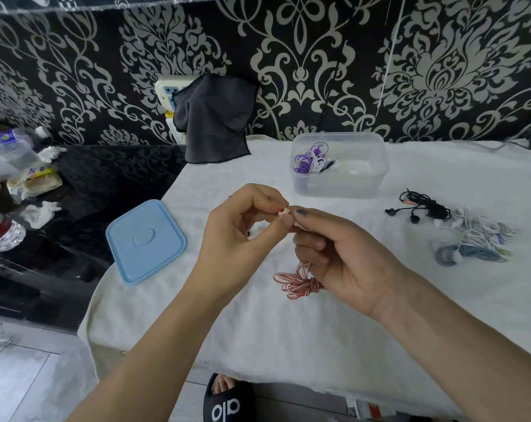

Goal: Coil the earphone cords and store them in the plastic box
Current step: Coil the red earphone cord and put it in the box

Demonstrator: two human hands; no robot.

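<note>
The red earphone cord (297,283) dangles half-bundled above the table (288,336), probably raised for winding. Left to right: one blue lid (145,240); left hand (236,236) and right hand (337,251), each grip pinching the earbud end; one open plastic box (338,164), some cords inside; three tangled cords (459,229), as far as I can count, awaiting coiling.

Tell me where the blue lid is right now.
In the head view the blue lid lies flat at the left edge of the white cloth, left of the left hand and well apart from the plastic box.
</note>
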